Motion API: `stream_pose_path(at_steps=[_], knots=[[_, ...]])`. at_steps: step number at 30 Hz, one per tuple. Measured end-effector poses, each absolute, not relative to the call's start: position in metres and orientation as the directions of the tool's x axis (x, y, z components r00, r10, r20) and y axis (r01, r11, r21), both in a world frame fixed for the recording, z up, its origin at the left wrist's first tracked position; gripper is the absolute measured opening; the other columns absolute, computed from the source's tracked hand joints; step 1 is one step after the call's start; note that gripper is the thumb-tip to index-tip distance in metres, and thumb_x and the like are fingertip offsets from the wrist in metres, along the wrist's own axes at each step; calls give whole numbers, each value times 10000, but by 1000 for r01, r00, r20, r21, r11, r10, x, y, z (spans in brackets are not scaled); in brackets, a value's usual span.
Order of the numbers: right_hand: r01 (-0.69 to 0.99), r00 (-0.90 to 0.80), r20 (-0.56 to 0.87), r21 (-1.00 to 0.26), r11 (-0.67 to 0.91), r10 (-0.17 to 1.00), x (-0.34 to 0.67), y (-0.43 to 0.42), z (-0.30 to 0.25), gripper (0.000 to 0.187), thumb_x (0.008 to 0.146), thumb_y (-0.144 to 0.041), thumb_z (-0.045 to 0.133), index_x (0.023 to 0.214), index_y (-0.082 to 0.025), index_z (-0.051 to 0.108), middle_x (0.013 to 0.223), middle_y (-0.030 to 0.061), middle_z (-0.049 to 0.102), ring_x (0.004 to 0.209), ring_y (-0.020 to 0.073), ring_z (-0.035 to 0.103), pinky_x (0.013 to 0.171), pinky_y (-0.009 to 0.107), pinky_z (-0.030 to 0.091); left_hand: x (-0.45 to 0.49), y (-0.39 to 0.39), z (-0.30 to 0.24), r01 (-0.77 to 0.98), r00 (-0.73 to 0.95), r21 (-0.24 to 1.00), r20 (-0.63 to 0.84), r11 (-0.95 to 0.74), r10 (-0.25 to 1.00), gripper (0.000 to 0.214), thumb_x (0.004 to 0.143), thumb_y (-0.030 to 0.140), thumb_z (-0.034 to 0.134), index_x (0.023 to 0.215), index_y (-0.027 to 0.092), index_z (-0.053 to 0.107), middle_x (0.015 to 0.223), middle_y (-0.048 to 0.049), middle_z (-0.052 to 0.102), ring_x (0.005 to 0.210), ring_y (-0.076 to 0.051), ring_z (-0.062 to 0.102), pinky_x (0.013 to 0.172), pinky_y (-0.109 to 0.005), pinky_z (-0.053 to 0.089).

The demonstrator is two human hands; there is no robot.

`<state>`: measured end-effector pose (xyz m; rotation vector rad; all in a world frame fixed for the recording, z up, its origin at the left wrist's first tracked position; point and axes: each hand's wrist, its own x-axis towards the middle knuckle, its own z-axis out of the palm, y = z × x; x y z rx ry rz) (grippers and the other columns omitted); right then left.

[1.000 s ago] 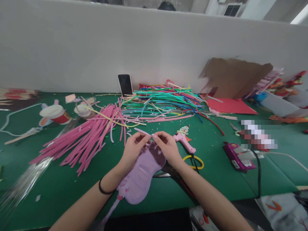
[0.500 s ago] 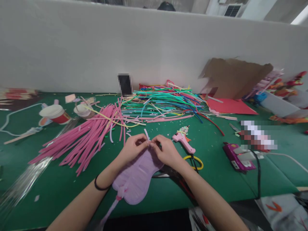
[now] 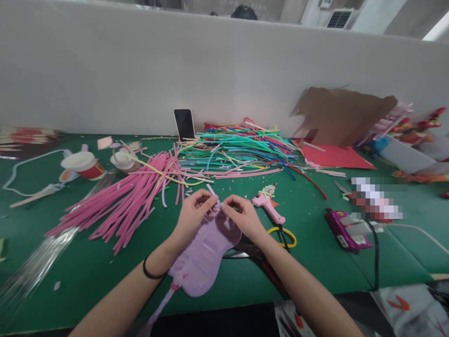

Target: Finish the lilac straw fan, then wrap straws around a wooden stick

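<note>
A lilac foam cut-out with slits in it lies tilted on the green table in front of me. My left hand and my right hand meet at its far edge. Both pinch a short pale lilac strip that sticks up between the fingertips. A black band sits on my left wrist.
A bundle of pink strips lies left, a multicoloured heap behind. A pink glue gun, yellow-handled scissors and a purple glue gun with black cord lie right. Paper cups, a phone, red sheet and cardboard stand further back.
The lilac strip lay slanted to the left a second ago; it now stands more upright between my fingertips. Both hands drew together and sit slightly nearer the cut-out's edge.
</note>
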<state>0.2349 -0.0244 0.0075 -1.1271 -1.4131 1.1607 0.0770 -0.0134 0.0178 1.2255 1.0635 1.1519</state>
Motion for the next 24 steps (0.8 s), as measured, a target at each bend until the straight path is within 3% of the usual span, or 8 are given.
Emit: stream_pose_path(at_steps=[8,13,18,21,24], knots=[[-109,22,4,-994,6,1000,234,-22,9,280,815,-476,621,804,-198,587,645,-34,526,561,107,457,493,227,352,77,-14,13,-21,185,998,55,-52,981,227,803,382,691,790,167,620,631,19,609,560,-106,543,548,-210,441],[126,-76,170,-976,179,982,235,-25,7,211,854,-385,581,759,-199,559,699,-17,554,641,124,499,590,243,407,77,-13,10,-22,160,998,64,-61,985,217,805,377,680,780,170,620,647,19,611,554,-109,545,550,-217,440],[290,-198,177,-929,230,964,234,-28,6,173,867,-335,560,771,-195,591,729,8,612,663,140,534,585,252,403,76,-12,6,61,184,990,111,-124,977,189,798,345,681,766,168,622,674,21,600,592,-103,543,580,-205,435],[165,-118,134,-974,152,984,231,-27,6,231,840,-409,606,758,-193,613,710,7,619,647,137,541,585,252,416,77,-12,7,21,138,995,98,-102,986,195,795,357,683,780,174,617,660,23,601,587,-107,553,576,-207,442],[-15,-116,-12,-1000,-14,993,230,-26,8,303,772,-490,674,801,-189,655,675,-11,614,557,112,500,519,237,396,79,-13,10,-68,83,996,71,-65,994,209,788,371,696,810,180,615,632,32,596,559,-102,549,553,-202,440]])
